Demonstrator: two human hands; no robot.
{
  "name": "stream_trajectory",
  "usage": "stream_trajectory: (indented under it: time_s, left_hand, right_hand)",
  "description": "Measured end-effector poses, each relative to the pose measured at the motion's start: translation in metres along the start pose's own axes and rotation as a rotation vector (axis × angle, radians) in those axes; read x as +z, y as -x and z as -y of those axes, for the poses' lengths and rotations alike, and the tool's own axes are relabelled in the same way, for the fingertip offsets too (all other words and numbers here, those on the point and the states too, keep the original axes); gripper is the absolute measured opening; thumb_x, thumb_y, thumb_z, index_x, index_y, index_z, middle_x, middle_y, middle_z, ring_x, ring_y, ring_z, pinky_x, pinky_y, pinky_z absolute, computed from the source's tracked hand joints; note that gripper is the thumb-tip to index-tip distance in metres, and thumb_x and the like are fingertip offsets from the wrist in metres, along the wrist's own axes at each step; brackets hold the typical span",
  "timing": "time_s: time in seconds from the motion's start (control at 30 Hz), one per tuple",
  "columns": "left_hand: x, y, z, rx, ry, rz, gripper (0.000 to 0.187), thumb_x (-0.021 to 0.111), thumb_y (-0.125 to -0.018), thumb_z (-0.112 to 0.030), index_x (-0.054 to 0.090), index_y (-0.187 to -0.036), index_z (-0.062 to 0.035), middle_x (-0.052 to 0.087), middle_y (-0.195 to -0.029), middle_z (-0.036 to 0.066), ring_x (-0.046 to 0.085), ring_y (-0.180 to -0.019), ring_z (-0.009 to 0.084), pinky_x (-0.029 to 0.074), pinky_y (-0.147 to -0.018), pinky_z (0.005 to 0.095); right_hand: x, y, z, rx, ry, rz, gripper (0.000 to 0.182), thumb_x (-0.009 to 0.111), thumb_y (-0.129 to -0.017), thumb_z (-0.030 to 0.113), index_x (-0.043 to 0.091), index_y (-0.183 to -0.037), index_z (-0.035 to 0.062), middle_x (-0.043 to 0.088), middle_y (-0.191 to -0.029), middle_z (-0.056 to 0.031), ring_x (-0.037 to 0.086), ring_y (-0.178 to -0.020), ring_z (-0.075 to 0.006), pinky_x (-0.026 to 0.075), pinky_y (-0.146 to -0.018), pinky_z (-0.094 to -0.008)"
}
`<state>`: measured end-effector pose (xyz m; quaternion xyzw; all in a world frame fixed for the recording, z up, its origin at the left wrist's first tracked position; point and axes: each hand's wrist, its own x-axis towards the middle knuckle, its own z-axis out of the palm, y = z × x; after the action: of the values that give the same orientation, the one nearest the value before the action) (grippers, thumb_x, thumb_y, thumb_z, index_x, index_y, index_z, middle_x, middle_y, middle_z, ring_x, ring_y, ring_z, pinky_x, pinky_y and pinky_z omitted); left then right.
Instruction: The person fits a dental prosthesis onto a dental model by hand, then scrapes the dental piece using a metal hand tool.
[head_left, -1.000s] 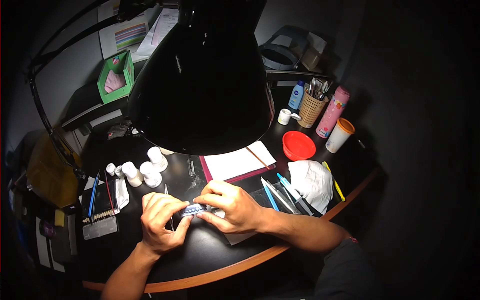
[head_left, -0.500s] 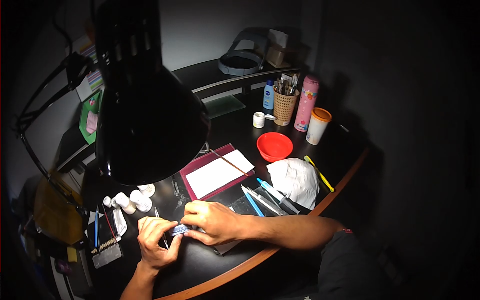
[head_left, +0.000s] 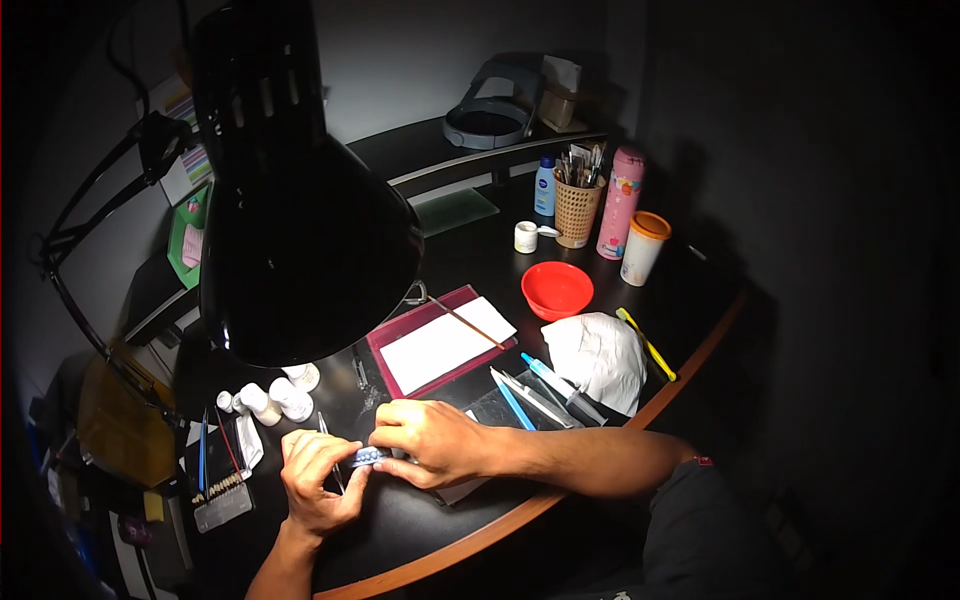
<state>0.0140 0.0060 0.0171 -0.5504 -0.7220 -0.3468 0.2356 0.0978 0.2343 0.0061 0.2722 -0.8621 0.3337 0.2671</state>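
Between my two hands is a small blue-white piece with a row of tooth-like bumps (head_left: pixel 369 456). My left hand (head_left: pixel 318 482) pinches its left end between thumb and fingers, and a thin metal tool (head_left: pixel 325 432) also passes through this hand. At the piece's right end, my right hand (head_left: pixel 430 443) closes its thumb and curled fingers on it. Both hands are above the black desk (head_left: pixel 440 530), near its front edge.
A black lamp (head_left: pixel 305 250) hangs at upper left. White jars (head_left: pixel 290 400) stand left of a maroon tray (head_left: pixel 380 345) with white paper. Farther right are a red bowl (head_left: pixel 557 291), crumpled white cloth (head_left: pixel 598 360), blue pens (head_left: pixel 513 400) and a brush cup (head_left: pixel 577 212).
The whole view has shifted slightly, so things appear a little farther right. Both hands keep nearly the same hold on the piece.
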Motion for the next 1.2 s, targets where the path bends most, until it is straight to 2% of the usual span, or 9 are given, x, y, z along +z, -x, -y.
stream_trajectory:
  time_s: [0.23,0.63,0.93,1.07,1.13,1.2]
  left_hand:
    - [0.001,0.000,-0.001,0.003,0.012,0.002,0.026,0.088,-0.068,-0.009,0.078,-0.092,-0.0065,0.075,-0.087,0.007,0.071,-0.083,0.0262,0.047,-0.091,0.0416]
    - [0.000,-0.001,-0.002,0.010,0.031,-0.012,0.028,0.086,-0.066,-0.010,0.077,-0.092,-0.0067,0.075,-0.086,0.006,0.070,-0.080,0.0248,0.047,-0.091,0.0413]
    - [0.000,0.000,0.000,0.006,0.005,-0.062,0.031,0.088,-0.068,-0.007,0.077,-0.097,-0.0059,0.075,-0.089,0.008,0.070,-0.083,0.0274,0.048,-0.092,0.0419]
    - [-0.002,-0.003,-0.002,-0.014,0.039,-0.103,0.031,0.089,-0.069,-0.007,0.077,-0.098,-0.0056,0.076,-0.090,0.009,0.071,-0.085,0.0289,0.050,-0.089,0.0416]
    - [0.000,-0.001,0.000,-0.040,0.073,-0.145,0.030,0.090,-0.071,-0.006,0.078,-0.099,-0.0053,0.078,-0.092,0.009,0.072,-0.085,0.0289,0.051,-0.089,0.0406]
    - [-0.002,0.000,0.000,-0.046,0.096,-0.151,0.030,0.090,-0.072,-0.004,0.078,-0.099,-0.0037,0.078,-0.092,0.011,0.073,-0.086,0.0291,0.052,-0.087,0.0394]
  right_hand:
    - [0.000,0.000,-0.001,0.016,0.000,0.061,0.026,0.084,-0.092,0.022,0.072,-0.102,0.0011,0.064,-0.096,-0.0139,0.068,-0.083,-0.0342,0.056,-0.069,-0.0449]
    - [-0.001,0.000,0.001,0.006,-0.013,0.086,0.026,0.083,-0.094,0.022,0.072,-0.105,0.0012,0.064,-0.096,-0.0139,0.068,-0.082,-0.0337,0.057,-0.070,-0.0438]
    - [-0.006,-0.006,0.007,-0.034,-0.033,-0.061,0.029,0.086,-0.089,0.016,0.074,-0.111,0.0004,0.065,-0.099,-0.0146,0.068,-0.084,-0.0326,0.058,-0.073,-0.0426]
    - [-0.014,-0.010,0.012,-0.062,-0.004,-0.107,0.031,0.084,-0.087,0.010,0.076,-0.115,0.0002,0.070,-0.103,-0.0148,0.071,-0.089,-0.0318,0.060,-0.076,-0.0406]
    - [-0.017,-0.015,0.016,-0.013,-0.027,-0.093,0.031,0.086,-0.086,0.008,0.078,-0.115,0.0007,0.072,-0.100,-0.0137,0.074,-0.087,-0.0295,0.062,-0.075,-0.0375]
    - [-0.015,-0.016,0.015,-0.015,-0.029,-0.112,0.027,0.085,-0.089,0.010,0.077,-0.113,0.0000,0.071,-0.098,-0.0138,0.072,-0.083,-0.0303,0.061,-0.074,-0.0396]
